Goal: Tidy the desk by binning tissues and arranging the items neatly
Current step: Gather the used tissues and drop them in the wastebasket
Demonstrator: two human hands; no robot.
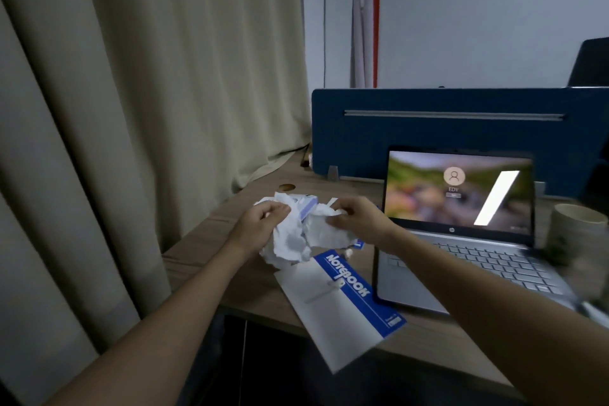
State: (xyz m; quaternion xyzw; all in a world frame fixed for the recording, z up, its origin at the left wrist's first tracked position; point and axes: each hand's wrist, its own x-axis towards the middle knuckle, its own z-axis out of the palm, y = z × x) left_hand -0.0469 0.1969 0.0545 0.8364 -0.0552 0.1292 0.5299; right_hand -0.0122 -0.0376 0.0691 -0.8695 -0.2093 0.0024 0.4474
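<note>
Crumpled white tissues (298, 236) hang bunched above the left part of the wooden desk (211, 241). My left hand (263, 221) grips their left side and my right hand (357, 218) pinches their right side. Behind the tissues sits a small white and pale-purple box (308, 204), partly hidden. A white and blue notebook (342, 303) lies skewed below the tissues, and its near corner juts over the desk's front edge. A pen (324, 290) rests on its cover.
An open silver laptop (461, 227) with a lit screen stands to the right. A pale cup (576, 231) is at the far right, blurred. A blue divider panel (445, 129) closes off the back of the desk. A beige curtain (131, 109) hangs at the left.
</note>
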